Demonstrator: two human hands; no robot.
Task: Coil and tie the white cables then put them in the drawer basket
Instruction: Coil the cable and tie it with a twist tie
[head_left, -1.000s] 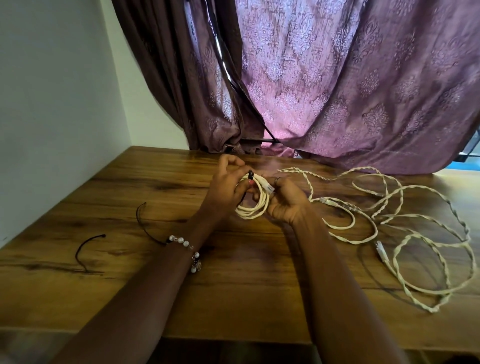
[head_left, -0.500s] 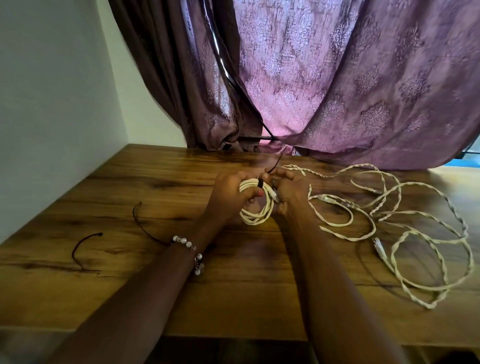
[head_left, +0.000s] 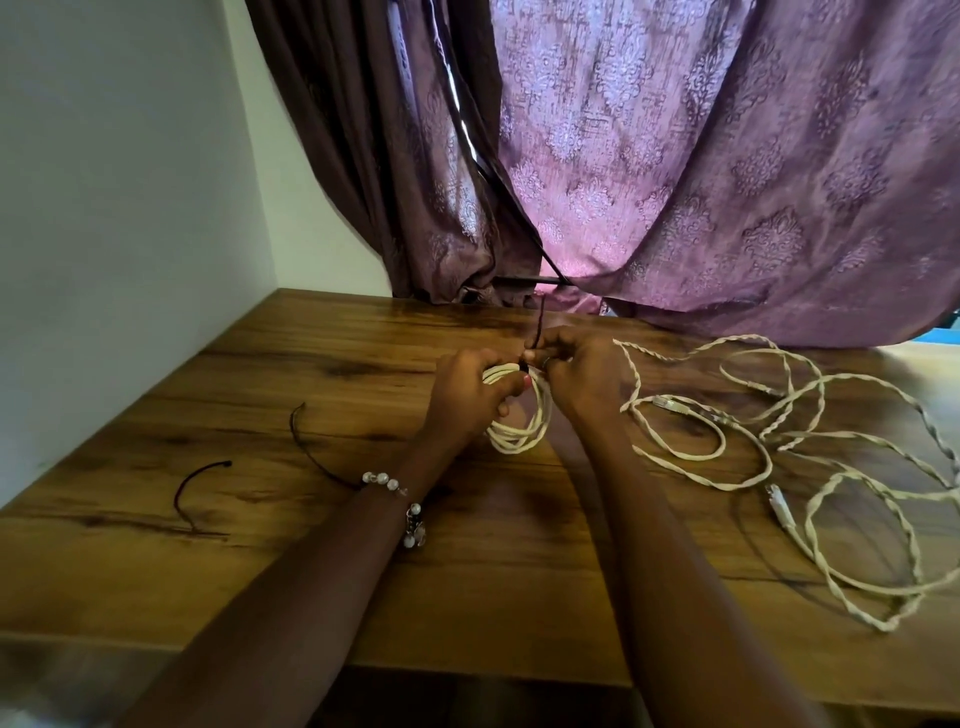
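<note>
The coil of white cable is held just above the desk near its middle, its loops hanging down toward the wood between the two hands. The left hand curls round the coil's upper left side, thumb across the strands. The right hand pinches a dark tie at the top of the coil, where the tie wraps the strands; the tie's free end stands up above the fingers. A beaded bracelet sits on the left wrist. To the right, a loose cable lies sprawled in open loops over the desk, with a clear plug on one stretch, apart from the coil. On the left part of the desk lie two more dark ties, one curved near the left forearm and one farther left. Behind the desk hangs a purple patterned curtain, and a pale wall rises along the left edge.
</note>
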